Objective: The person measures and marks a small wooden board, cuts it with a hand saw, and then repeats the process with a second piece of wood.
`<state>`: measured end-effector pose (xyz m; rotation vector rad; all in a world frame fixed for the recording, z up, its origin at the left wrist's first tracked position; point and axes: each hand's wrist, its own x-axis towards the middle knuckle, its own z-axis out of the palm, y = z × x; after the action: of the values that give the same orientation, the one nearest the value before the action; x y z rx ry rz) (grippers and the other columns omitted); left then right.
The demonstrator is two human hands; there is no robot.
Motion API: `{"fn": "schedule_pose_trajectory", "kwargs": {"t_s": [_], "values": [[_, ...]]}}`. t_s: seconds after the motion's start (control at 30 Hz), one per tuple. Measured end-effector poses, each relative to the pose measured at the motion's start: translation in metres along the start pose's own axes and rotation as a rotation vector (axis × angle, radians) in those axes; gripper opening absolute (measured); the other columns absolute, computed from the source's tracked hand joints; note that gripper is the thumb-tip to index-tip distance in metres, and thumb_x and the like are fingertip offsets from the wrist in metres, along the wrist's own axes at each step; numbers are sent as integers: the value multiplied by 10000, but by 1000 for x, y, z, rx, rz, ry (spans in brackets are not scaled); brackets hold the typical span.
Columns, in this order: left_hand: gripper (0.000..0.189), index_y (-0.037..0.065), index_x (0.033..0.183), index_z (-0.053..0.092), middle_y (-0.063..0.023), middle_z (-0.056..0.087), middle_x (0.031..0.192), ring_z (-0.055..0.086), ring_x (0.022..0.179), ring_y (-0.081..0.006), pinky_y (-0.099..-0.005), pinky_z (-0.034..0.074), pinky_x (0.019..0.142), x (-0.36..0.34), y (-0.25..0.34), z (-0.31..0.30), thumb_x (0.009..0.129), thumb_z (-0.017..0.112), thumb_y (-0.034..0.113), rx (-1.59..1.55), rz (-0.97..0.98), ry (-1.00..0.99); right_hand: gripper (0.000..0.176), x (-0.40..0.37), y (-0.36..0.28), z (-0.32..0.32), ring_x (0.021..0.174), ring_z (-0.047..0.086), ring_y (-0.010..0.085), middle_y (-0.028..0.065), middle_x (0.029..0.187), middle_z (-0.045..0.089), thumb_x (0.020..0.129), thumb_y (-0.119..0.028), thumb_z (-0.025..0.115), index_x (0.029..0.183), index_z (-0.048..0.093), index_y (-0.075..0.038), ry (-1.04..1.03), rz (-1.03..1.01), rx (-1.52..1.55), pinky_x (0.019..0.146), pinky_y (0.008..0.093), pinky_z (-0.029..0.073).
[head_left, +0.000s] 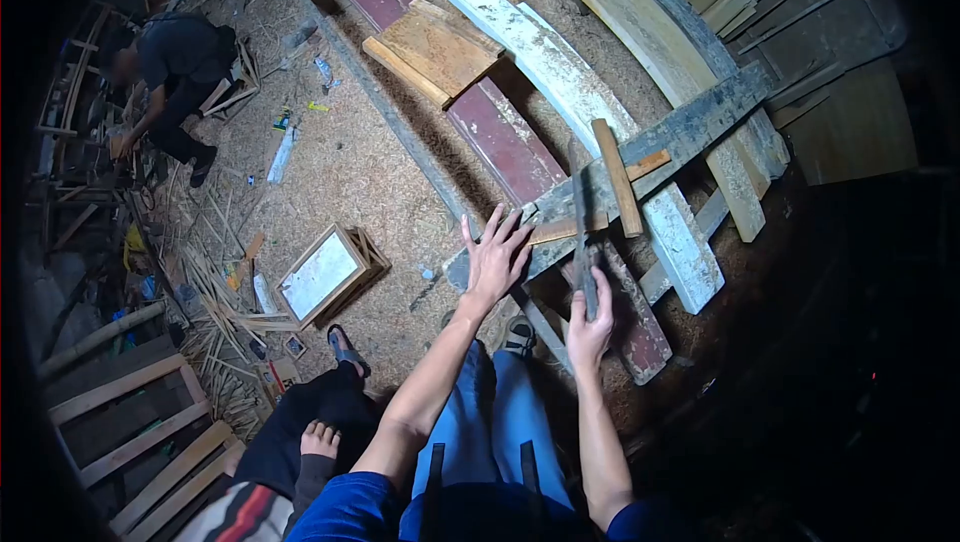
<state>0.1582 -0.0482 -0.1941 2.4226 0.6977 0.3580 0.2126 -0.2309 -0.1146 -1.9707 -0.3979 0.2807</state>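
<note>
My left hand [492, 260] lies with spread fingers on a weathered plank [690, 137] and on the near end of a thin wooden strip [560, 231]. My right hand [590, 327] is wrapped round the handle of a saw [581, 212]. The narrow saw blade points away from me and crosses the strip just right of my left hand. A short wooden bar [616, 177] lies across the plank to the right of the blade, with a small wood piece [650, 164] touching it.
Long white boards [550, 57] and maroon boards [500, 137] run under the plank. A wooden panel [430, 47] rests on them. A small framed box [320, 277] stands on the sawdust floor. One person [180, 52] crouches far left; another person [300, 442] sits close at my left.
</note>
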Motion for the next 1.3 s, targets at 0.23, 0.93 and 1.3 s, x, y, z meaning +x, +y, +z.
{"fn": "schedule_pose_trajectory", "kwargs": {"t_s": [0.23, 0.93, 1.3], "values": [[444, 151, 1322, 693, -105, 518, 1566, 386, 1524, -308, -646, 82, 1270, 12, 1, 14, 903, 669, 295, -6, 57, 49, 432, -8, 28, -3, 1264, 627, 262, 181, 1386, 638, 1042, -57, 578, 1459, 519, 37, -105, 79, 167, 1083, 378, 483], [469, 114, 1336, 678, -75, 543, 1565, 368, 1545, -292, -610, 93, 1289, -24, 63, 37, 905, 718, 293, 17, 215, -112, 432, -49, 73, -60, 1251, 652, 302, 196, 1358, 665, 1019, -57, 623, 1443, 567, 8, 97, 84, 197, 1053, 392, 508], [476, 99, 1356, 668, -85, 541, 1558, 379, 1530, -311, -597, 92, 1293, -68, 85, 114, 916, 708, 275, -35, 482, -273, 435, -122, 107, -80, 1220, 643, 212, 149, 1346, 679, 1061, -143, 622, 1473, 558, -19, 400, 230, 244, 1062, 354, 490]]}}
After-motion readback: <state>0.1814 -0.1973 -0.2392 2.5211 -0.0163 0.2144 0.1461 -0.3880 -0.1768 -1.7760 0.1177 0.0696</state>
